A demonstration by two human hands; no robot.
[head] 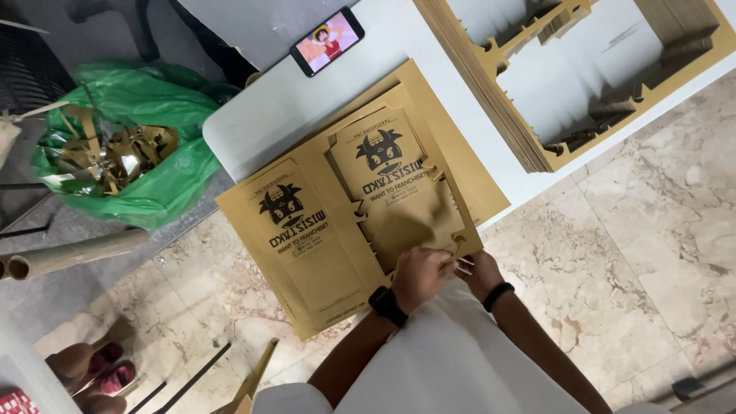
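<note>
A brown cardboard sheet (307,253) with two die-cut box blanks, each printed with a black horned-head logo, lies on a white table (291,100) and overhangs its near edge. My left hand (420,274), with a black watch on its wrist, grips the near edge of the right-hand blank (399,192). My right hand (474,268), with a black band on its wrist, pinches the same edge right beside it. The two hands touch each other. More brown sheets lie underneath.
A tall stack of punched-out cardboard frames (491,92) stands at the table's far right. A phone (327,41) showing a cartoon lies at the far edge. A green bag (130,153) of cardboard scraps, a cardboard tube (73,254) and another person's sandalled feet (92,372) are on the floor at left.
</note>
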